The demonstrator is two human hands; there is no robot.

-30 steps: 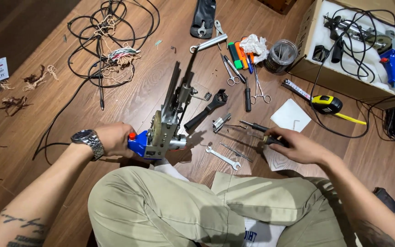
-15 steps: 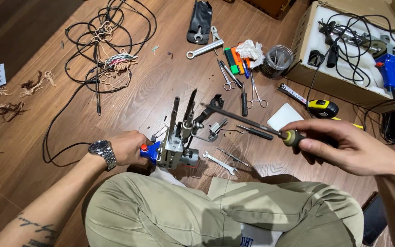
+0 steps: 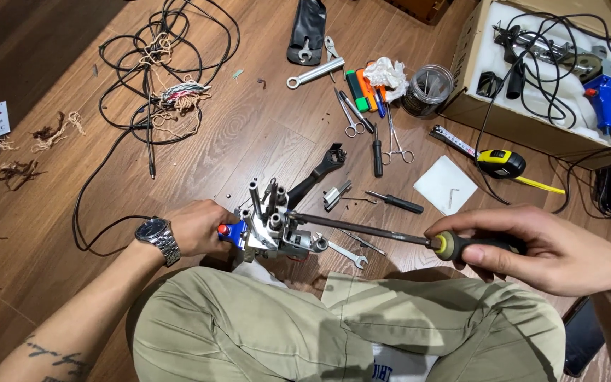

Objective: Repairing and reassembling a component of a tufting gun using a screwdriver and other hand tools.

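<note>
My left hand, with a steel watch on the wrist, grips a metal tool assembly with a blue and red end, held upright just above my knees. My right hand is closed around the black and yellow handle of a long screwdriver. Its shaft runs left and the tip touches the metal assembly near its top. I sit on a wooden floor with my legs in olive trousers below the tools.
Around the assembly lie a black adjustable wrench, small spanners, another screwdriver, scissors and pliers. A yellow tape measure, a glass jar and a white box holding a blue power tool sit at the right. Black cables coil at upper left.
My right hand picked the screwdriver up from the floor and brought its tip to the assembly. My left hand tilted the assembly from lying along the floor to upright.
</note>
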